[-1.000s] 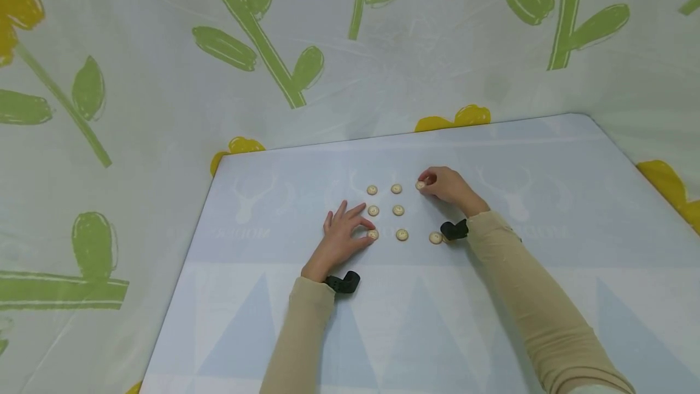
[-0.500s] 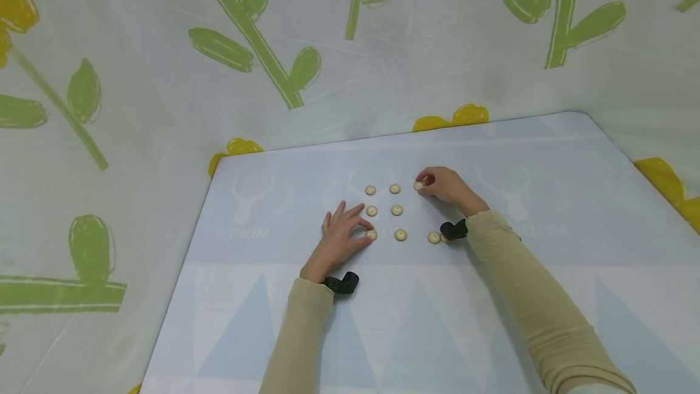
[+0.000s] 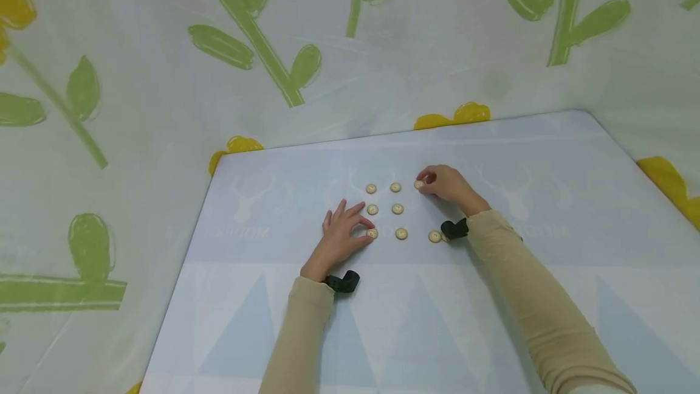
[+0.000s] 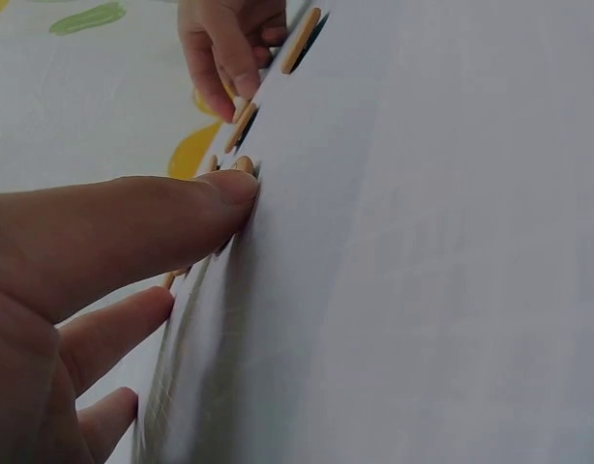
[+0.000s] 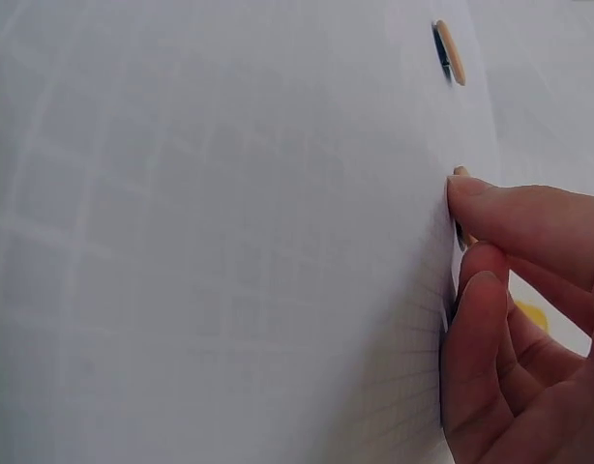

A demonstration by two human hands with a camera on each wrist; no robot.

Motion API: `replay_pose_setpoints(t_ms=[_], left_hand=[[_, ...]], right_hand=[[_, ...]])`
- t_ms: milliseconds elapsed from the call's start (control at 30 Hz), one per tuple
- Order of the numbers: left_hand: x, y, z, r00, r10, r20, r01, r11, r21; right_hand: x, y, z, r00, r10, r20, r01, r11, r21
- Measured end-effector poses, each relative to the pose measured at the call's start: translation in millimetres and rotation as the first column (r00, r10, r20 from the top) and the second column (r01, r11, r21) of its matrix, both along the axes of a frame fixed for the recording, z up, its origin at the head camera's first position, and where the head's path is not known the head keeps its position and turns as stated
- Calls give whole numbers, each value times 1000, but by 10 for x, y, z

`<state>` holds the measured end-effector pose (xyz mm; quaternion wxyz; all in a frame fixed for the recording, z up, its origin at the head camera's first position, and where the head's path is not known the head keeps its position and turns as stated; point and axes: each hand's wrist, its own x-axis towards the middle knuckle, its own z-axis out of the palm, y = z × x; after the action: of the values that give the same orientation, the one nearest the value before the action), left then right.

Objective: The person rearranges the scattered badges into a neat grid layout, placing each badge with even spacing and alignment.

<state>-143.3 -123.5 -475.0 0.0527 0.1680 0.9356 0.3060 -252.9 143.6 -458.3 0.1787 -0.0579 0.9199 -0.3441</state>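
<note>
Several round, pale wooden buttons lie in rows on the table. My left hand pinches the near-left button between thumb and index finger, its other fingers spread out to the far left. At the far right corner of the rows, my right hand pinches another button with thumb and fingertips. Between the hands lie two middle-row buttons, one near my left fingertips and one to its right. In the right wrist view, the pinched button is mostly hidden behind the thumb.
Two more buttons sit in the far row, at left and centre. Nearer are a centre button and a right one, beside another partly covered by the black wrist camera. A flower-printed cloth surrounds the table.
</note>
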Motion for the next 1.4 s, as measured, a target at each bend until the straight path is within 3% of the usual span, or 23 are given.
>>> replay_pose_setpoints(t_ms=[333,1400], left_hand=[[10,0,-13,1000,18,17,-17,1000,-11],[-10,-12,2,1000,-7,14,7,1000,-7]], right_hand=[[-23,-12,-27,1000,10,17,-10,1000,8],[4,2,-8,1000,24,-12,-24,1000,-13]])
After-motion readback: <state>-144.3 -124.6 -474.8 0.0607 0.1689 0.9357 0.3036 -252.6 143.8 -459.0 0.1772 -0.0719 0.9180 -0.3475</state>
